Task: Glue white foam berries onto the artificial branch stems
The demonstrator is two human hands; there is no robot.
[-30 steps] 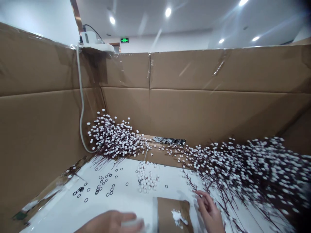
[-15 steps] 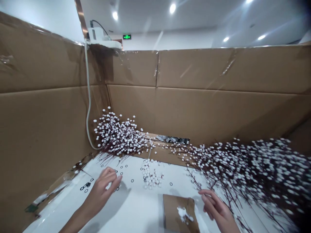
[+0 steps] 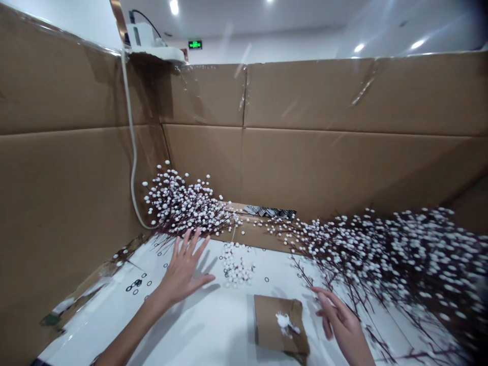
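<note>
Well, the left hand (image 3: 183, 272) and right hand (image 3: 340, 323) are open and empty, low in the frame, near white balls (image 3: 236, 265) and a brown card (image 3: 276, 320).

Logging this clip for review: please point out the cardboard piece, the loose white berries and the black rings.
Cardboard piece (image 3: 272, 325), head view, on its bare middle.
Loose white berries (image 3: 237, 267), head view, on the middle of the heap.
Black rings (image 3: 134, 285), head view, on the small clump near the left wall.
</note>
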